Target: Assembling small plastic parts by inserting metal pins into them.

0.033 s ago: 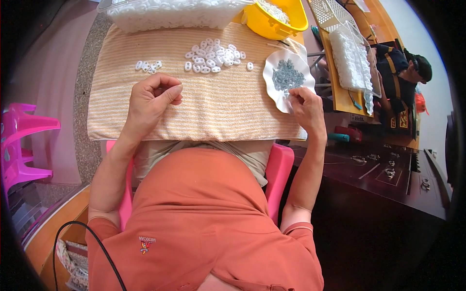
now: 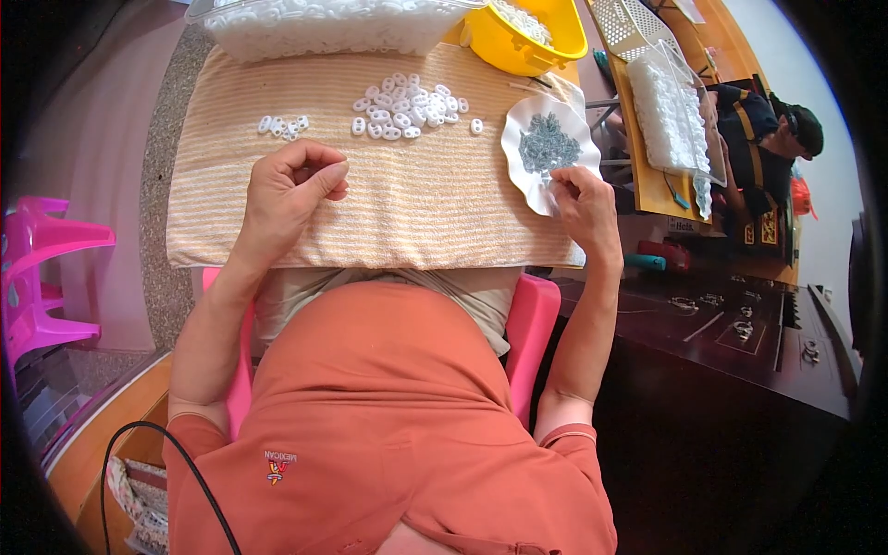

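My left hand (image 2: pixel 294 185) is closed in a pinch above the striped towel (image 2: pixel 416 203); whatever its fingers hold, if anything, is hidden. At the right, my right hand (image 2: pixel 585 205) reaches over the near rim of a white wavy-edged dish (image 2: pixel 525 176), thumb and fingers pressed together beside a heap of small grey pieces (image 2: pixel 548 143). What those fingertips grip is too small to make out. Beyond my hands lies a loose pile of small white two-holed plastic pieces (image 2: pixel 407 109). A smaller group of similar white pieces (image 2: pixel 283 127) sits just past my left hand.
A clear bin of white pieces (image 2: pixel 338 32) and a yellow basin (image 2: pixel 527 42) stand at the far edge. Thin sticks (image 2: pixel 532 88) lie by the dish. At right, a person (image 2: pixel 763 134) sits beside another clear container (image 2: pixel 671 111). A pink stool (image 2: pixel 51 268) stands left.
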{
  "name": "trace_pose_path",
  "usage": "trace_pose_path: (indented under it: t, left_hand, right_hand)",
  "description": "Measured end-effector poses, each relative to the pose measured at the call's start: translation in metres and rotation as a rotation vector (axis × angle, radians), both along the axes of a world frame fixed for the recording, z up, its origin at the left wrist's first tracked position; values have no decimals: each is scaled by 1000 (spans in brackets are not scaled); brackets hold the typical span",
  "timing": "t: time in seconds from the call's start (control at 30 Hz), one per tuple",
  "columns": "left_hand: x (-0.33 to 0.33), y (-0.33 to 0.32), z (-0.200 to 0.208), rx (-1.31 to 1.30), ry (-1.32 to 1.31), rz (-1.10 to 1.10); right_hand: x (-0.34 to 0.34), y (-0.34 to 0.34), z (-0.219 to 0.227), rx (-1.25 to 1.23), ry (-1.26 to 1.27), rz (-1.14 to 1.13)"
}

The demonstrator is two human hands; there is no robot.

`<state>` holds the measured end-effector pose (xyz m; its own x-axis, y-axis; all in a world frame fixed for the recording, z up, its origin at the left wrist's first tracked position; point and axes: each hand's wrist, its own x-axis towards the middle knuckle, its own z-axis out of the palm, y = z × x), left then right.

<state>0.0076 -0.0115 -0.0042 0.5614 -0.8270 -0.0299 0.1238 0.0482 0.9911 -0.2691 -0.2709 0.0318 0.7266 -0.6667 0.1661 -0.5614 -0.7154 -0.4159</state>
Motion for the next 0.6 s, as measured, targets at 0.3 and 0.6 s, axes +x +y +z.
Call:
trace_pose_path:
  t: [0.3, 0.6]
  left_hand:
    - [-4, 0, -3, -37, 59, -44]
    - [-26, -1, -1, -3, 157, -167]
  right_hand:
    - [-1, 1, -1, -19, -52, 44]
    - [-1, 8, -2, 275, -260, -57]
